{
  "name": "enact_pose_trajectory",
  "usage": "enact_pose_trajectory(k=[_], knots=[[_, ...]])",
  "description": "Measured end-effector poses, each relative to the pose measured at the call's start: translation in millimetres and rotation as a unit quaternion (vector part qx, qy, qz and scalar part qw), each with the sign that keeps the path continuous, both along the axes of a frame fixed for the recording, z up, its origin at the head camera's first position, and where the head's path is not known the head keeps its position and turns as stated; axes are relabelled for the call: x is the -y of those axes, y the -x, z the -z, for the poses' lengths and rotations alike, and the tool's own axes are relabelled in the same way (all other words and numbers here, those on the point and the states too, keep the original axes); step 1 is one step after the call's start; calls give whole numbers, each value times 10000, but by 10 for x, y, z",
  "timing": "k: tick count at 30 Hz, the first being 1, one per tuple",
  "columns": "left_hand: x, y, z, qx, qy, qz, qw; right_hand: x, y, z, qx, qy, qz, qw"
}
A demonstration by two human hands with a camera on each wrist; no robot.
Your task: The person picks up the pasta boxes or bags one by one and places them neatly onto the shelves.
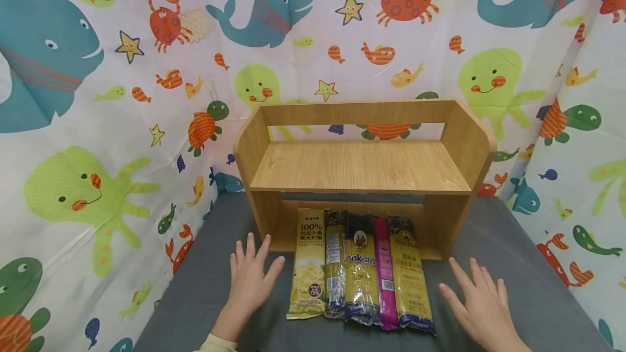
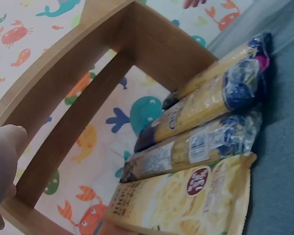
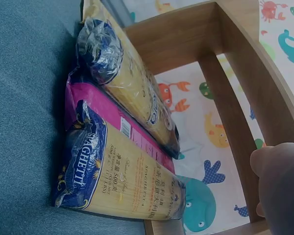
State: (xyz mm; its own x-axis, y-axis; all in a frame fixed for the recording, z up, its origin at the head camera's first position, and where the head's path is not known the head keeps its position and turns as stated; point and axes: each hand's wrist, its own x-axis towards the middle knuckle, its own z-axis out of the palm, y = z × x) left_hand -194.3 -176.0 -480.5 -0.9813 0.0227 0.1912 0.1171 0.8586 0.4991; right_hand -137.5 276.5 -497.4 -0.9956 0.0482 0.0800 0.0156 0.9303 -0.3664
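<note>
"As your feed stands, what is gripped?"

"Nothing: I record left hand (image 1: 250,280) and right hand (image 1: 483,304) spread, five long yellow, blue and magenta plastic packets (image 1: 362,281) between them on grey cloth (image 1: 195,287), at a light-brown wooden shelf (image 1: 359,164)'s lower compartment."

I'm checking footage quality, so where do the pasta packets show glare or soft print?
Head view: 100% reads clearly on the pale yellow packet; left wrist view: white glints and soft small print on the barcoded packet beside it; right wrist view: SPAGHETTI legible on the nearest packet, glints on crumpled clear wrapping.
</note>
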Motion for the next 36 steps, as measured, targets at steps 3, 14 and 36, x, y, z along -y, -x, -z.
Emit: enact_pose_trajectory(k=[3, 14, 36], knots=[[44, 34, -23, -136, -80, -61, 9999, -1, -2, -4, 83, -25, 19, 10000], [408, 654, -164, 525, -1600, -737, 9830, -38, -10, -15, 327, -102, 49, 9994], [197, 1535, -266, -3, -3541, -1320, 9258, -92, -45, 84, 848, -196, 51, 9962]])
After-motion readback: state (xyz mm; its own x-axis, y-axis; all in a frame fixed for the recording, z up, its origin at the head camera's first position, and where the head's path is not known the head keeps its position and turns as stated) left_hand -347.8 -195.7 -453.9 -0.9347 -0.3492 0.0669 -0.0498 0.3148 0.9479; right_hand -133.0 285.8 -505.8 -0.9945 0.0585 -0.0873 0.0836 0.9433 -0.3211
